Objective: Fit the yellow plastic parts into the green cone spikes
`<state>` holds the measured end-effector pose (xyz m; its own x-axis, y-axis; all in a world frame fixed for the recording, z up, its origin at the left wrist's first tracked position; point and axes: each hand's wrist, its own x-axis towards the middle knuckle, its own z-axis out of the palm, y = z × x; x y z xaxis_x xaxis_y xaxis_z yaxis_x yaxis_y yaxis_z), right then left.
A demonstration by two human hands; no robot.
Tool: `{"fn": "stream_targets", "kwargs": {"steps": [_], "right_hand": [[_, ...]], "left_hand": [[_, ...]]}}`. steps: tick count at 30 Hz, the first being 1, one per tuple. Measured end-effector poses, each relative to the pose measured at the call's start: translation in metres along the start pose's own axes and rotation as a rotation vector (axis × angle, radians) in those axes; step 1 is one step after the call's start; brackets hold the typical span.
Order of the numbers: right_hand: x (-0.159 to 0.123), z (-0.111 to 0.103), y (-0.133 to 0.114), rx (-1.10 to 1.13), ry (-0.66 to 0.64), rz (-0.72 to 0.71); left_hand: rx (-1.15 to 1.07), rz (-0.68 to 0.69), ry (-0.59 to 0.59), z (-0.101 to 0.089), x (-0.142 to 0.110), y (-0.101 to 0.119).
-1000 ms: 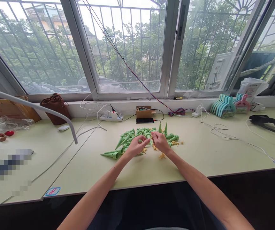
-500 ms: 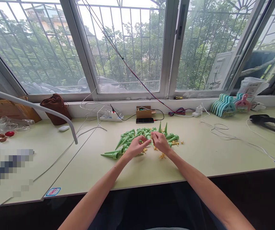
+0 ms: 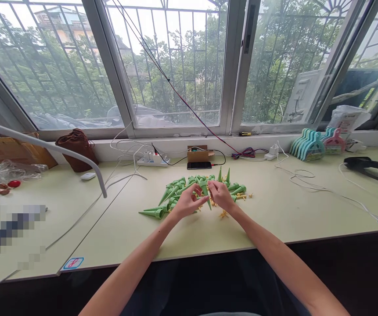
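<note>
A heap of green plastic cone spikes (image 3: 175,189) lies on the pale green table (image 3: 274,210), with several small yellow parts (image 3: 223,214) scattered beside it. My left hand (image 3: 185,202) and my right hand (image 3: 222,195) meet over the heap. Between their fingertips they pinch one green spike (image 3: 206,193), its tip pointing down toward me. Both hands have their fingers curled round it.
A black phone (image 3: 199,165) and a small cardboard box (image 3: 198,155) sit behind the heap. A power strip (image 3: 152,160) and white cables (image 3: 302,181) run along the back. A brown pouch (image 3: 76,148) is at the left, teal holders (image 3: 307,145) and a black strap (image 3: 369,169) at the right.
Both hands stayed over the heap. The green spike between the fingers has turned, so its tip now points down toward me.
</note>
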<state>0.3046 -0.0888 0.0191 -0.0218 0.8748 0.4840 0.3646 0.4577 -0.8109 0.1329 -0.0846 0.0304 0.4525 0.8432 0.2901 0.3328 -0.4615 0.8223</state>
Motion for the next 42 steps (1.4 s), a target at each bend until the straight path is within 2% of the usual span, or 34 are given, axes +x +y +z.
{"fn": "stream_targets", "kwargs": {"steps": [5, 18, 31, 39, 42], "right_hand": [[0.0005, 0.0008, -0.0014, 0.012, -0.002, 0.012], [0.0005, 0.0018, -0.0003, 0.026, -0.026, 0.018], [0.0005, 0.0008, -0.0036, 0.025, -0.062, 0.014], [0.0005, 0.0017, -0.0011, 0.026, -0.074, 0.020], [0.0004, 0.0013, -0.0024, 0.040, -0.076, 0.023]], "left_hand": [[0.017, 0.062, 0.020, -0.0001, 0.0000, -0.0028], [-0.024, 0.106, 0.074, 0.0007, -0.0010, -0.0027], [0.038, 0.096, 0.127, 0.0022, -0.0010, 0.0013], [-0.136, -0.001, 0.070, 0.0046, -0.0035, 0.0044], [-0.169, 0.007, 0.059, 0.0052, -0.0039, 0.0043]]}}
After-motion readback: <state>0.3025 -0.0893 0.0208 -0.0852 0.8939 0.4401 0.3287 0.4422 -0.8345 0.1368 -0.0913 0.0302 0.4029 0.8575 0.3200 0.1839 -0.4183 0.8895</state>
